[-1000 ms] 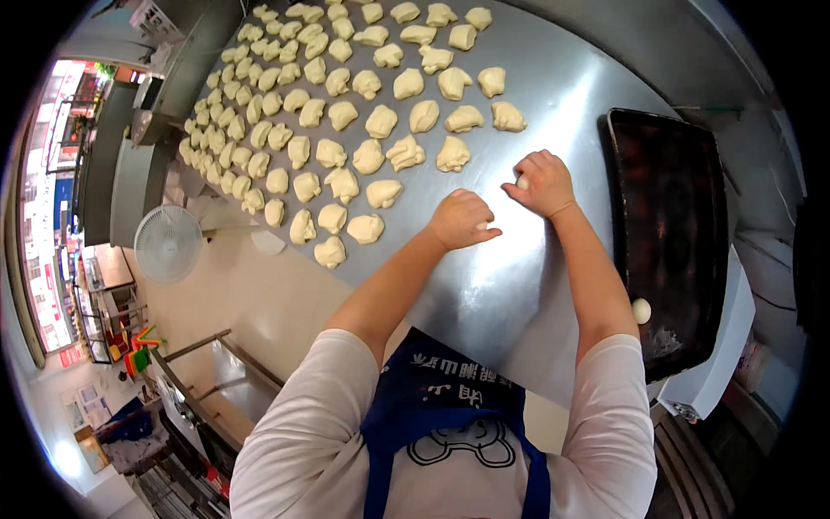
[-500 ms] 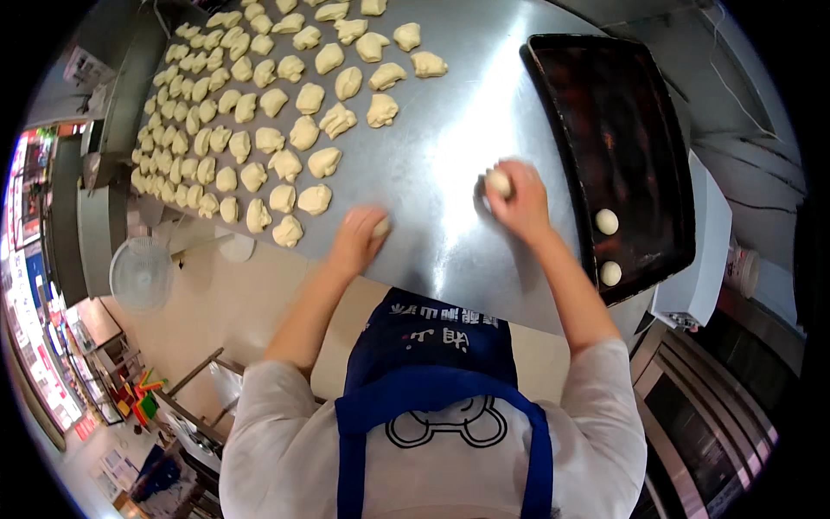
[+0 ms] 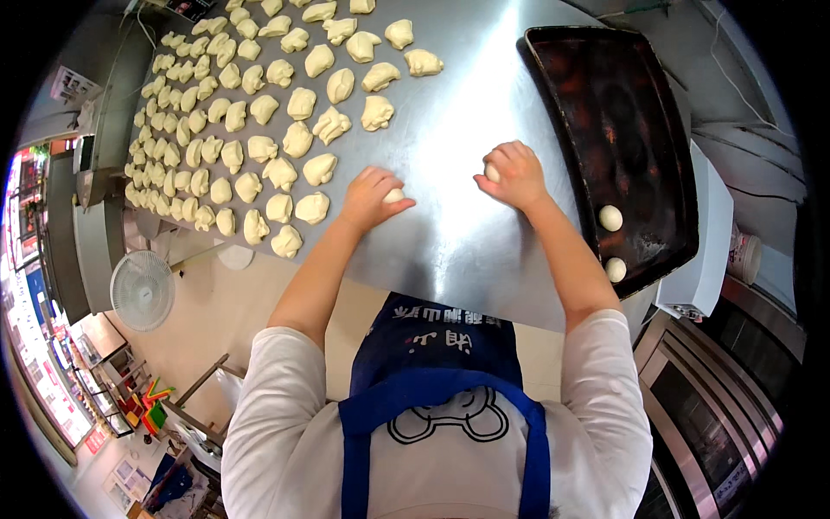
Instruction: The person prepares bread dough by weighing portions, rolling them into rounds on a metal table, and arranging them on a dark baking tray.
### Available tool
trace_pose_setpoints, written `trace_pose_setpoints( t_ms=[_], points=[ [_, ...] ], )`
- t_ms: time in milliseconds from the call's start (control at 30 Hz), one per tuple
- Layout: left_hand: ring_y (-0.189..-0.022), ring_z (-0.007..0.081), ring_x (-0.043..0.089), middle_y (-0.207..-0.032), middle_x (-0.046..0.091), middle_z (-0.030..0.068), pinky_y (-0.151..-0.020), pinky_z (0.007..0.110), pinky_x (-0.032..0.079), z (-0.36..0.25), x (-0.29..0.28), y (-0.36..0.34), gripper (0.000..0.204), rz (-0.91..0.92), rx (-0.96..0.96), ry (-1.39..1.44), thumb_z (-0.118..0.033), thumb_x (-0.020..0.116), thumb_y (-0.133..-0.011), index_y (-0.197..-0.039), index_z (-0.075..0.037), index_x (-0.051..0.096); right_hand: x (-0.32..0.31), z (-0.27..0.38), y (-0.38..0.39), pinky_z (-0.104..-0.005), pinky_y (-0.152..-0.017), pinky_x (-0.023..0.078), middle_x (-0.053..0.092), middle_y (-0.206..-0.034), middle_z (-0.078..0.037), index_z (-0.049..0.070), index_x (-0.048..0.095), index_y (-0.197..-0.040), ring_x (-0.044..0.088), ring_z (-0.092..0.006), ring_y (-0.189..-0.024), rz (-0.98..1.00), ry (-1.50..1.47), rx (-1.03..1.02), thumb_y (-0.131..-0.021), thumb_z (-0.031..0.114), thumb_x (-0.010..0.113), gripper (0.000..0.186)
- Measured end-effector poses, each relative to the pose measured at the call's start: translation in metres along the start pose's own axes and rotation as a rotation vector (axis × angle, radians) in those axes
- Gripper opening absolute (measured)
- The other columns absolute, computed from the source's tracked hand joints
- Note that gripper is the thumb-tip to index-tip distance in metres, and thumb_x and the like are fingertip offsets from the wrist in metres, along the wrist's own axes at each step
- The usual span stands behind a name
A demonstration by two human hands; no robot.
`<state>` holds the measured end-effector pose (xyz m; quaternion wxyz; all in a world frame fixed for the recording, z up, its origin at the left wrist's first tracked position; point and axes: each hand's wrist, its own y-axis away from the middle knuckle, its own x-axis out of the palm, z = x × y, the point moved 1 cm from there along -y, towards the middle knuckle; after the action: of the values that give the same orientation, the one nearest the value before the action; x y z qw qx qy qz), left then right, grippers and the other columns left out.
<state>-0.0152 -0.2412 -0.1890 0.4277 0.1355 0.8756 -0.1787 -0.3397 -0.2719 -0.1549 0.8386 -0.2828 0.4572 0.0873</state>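
Observation:
My left hand is cupped round a small dough ball on the steel table, closed over it with the thumb along its near side. To the right, my right hand curls over a second dough ball, which shows between thumb and fingers. Many rough-cut dough pieces lie in rows on the table to the left of my left hand. Two smooth round dough balls rest in the near part of a dark baking tray to the right of my right hand.
The steel table has its near edge close to my apron. A white fan stands on the left beyond the table. Steel oven-like doors are at the lower right, beside a white box-shaped appliance.
My left hand has moved up and slightly right with its dough ball. My right hand has shifted a little farther from me, its fingers now wrapped more over its ball.

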Motion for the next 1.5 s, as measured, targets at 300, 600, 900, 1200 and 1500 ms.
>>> trace_pose_setpoints(
  t_ms=[300, 600, 900, 1200, 1500],
  points=[
    [-0.076, 0.0256, 0.064, -0.079, 0.065, 0.0024, -0.073, 0.042, 0.048, -0.068, 0.016, -0.030, 0.040, -0.007, 0.219, -0.215, -0.047, 0.087, -0.069, -0.077, -0.015, 0.063, 0.048, 0.025, -0.034, -0.0416, -0.075, 0.049, 0.062, -0.079, -0.002, 0.014, 0.060, -0.070, 0.060, -0.0252, -0.079, -0.012, -0.019, -0.299, -0.072, 0.032, 0.082, 0.028],
    [-0.077, 0.0258, 0.064, -0.079, 0.065, 0.0017, -0.080, 0.041, 0.051, -0.052, 0.007, 0.015, 0.021, -0.208, 0.106, 0.154, -0.025, 0.087, -0.071, -0.074, -0.016, 0.067, 0.021, 0.025, -0.004, -0.0411, -0.082, 0.052, 0.064, -0.088, -0.004, 0.012, 0.062, -0.073, 0.063, -0.0261, -0.091, -0.045, -0.126, -0.086, -0.073, 0.016, 0.079, 0.017],
    [-0.096, 0.0298, 0.065, -0.094, 0.069, 0.0065, -0.088, 0.043, 0.052, -0.014, 0.000, -0.050, 0.035, -0.170, -0.015, -0.014, -0.035, 0.088, -0.072, -0.093, -0.012, 0.072, 0.019, -0.027, -0.067, -0.0416, -0.081, 0.052, 0.064, -0.087, -0.002, 0.015, 0.068, -0.087, 0.062, -0.0241, -0.084, 0.052, 0.056, -0.175, -0.075, 0.037, 0.083, 0.029],
    [-0.104, 0.0383, 0.064, -0.113, 0.068, 0.0155, -0.090, 0.043, 0.052, -0.054, -0.007, 0.007, 0.046, -0.204, -0.146, 0.102, -0.017, 0.085, -0.081, -0.121, -0.005, 0.065, 0.021, 0.009, -0.017, -0.0459, -0.100, 0.048, 0.064, -0.120, -0.014, 0.013, 0.065, -0.126, 0.057, -0.0375, -0.115, -0.180, -0.042, 0.306, -0.083, 0.015, 0.077, 0.045],
    [-0.101, 0.0375, 0.063, -0.102, 0.068, 0.0151, -0.092, 0.051, 0.048, -0.079, -0.017, 0.138, 0.041, -0.312, -0.190, 0.103, -0.022, 0.088, -0.072, -0.106, -0.010, 0.068, -0.038, 0.101, 0.132, -0.0489, -0.089, 0.050, 0.065, -0.098, -0.015, 0.007, 0.063, -0.091, 0.062, -0.0359, -0.096, -0.039, -0.178, 0.423, -0.073, 0.012, 0.074, 0.021]
  ],
)
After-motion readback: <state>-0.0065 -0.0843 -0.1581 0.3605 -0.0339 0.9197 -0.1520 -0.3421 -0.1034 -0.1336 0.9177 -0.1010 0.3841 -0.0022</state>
